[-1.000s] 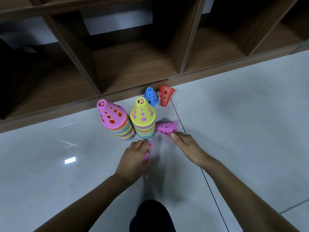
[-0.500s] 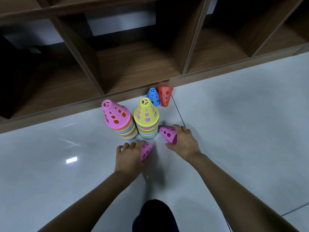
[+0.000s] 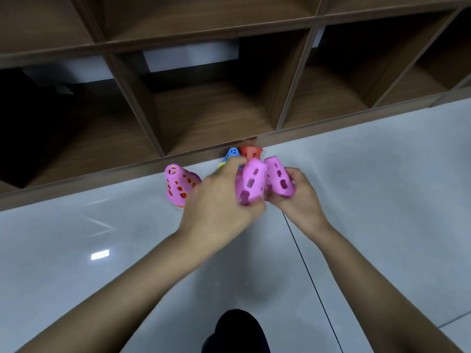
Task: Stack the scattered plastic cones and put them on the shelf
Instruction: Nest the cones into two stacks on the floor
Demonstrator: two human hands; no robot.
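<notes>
My left hand (image 3: pixel 216 202) grips a pink perforated cone (image 3: pixel 251 183), raised off the floor. My right hand (image 3: pixel 297 197) holds a second pink cone (image 3: pixel 279 179) right beside the first, the two nearly touching. Behind my left hand stands a stack of cones topped by a pink one (image 3: pixel 179 186). A second stack is almost hidden by my left hand, with only a yellow sliver showing. A blue cone (image 3: pixel 232 153) and an upturned red cone (image 3: pixel 251 152) sit by the shelf edge. The wooden shelf (image 3: pixel 211 115) has open compartments ahead.
The shelf's raised front lip (image 3: pixel 331 123) runs across the view at floor level. Glossy grey floor tiles (image 3: pixel 382 200) spread on both sides, with a dark joint line (image 3: pixel 305 266) under my right forearm. My dark-clad knee (image 3: pixel 237 332) shows at the bottom.
Both hands have lifted their pink cones off the floor and brought them together in front of the stacks. The view has shifted closer, and my left hand now covers the yellow-topped stack.
</notes>
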